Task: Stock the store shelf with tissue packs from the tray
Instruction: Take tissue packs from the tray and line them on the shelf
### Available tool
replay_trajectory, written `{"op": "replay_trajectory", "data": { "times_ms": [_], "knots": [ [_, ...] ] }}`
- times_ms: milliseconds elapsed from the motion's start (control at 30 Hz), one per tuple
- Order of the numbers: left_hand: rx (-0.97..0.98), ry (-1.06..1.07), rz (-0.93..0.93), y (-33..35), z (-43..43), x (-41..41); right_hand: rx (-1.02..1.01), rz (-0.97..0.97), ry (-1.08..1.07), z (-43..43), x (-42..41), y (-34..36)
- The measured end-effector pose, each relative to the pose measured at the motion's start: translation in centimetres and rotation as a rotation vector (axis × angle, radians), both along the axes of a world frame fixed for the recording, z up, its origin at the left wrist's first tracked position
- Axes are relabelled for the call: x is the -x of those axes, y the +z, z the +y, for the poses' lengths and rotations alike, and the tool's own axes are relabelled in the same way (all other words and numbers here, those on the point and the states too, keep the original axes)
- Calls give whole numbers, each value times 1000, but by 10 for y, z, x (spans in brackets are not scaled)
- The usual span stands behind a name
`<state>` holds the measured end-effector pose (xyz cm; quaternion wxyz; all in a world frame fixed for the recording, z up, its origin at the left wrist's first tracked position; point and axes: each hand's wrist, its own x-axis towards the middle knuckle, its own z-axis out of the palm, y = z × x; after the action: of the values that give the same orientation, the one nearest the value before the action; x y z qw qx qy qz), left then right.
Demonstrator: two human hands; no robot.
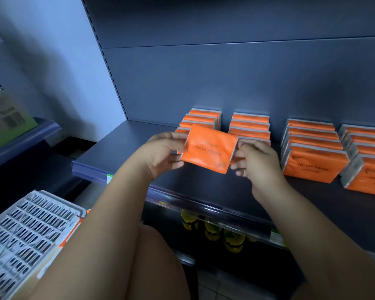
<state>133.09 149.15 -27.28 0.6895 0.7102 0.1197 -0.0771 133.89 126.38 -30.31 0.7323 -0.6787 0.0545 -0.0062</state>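
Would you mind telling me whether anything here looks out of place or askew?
The held pack, pinched between the left hand and right hand, is upside down and tilted: its print reads inverted, unlike the upright shelved packs.

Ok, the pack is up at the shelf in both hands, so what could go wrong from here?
1. Print on the held pack looks upside down next to the front pack reading COTTON TISSUE, so it may get shelved inverted.
2. The left hand and right hand pinch only its side edges; that light grip could slip.
3. It hovers close before the leftmost row; pushing in might tip those standing packs.
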Motion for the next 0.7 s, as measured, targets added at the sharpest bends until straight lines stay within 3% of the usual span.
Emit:
{"op": "replay_trajectory", "data": {
  "times_ms": [300, 467, 533, 600, 700],
  "knots": [
    [-84, 66, 18, -11, 12, -7, 10, -23, 104, 20, 4, -5],
    [203, 152, -137, -11, 14, -10, 20, 32, 229, 27, 1, -4],
    [219, 41, -85, -13, 14, -8, -122, 57, 233, 31, 1, -7],
    [118, -138, 37, -15, 12, -1, -254, 70, 236, 36, 1, -10],
    [13, -234, 36, -19, 14, 3, -154, 60, 248, 41, 1, -13]
  ]
}}
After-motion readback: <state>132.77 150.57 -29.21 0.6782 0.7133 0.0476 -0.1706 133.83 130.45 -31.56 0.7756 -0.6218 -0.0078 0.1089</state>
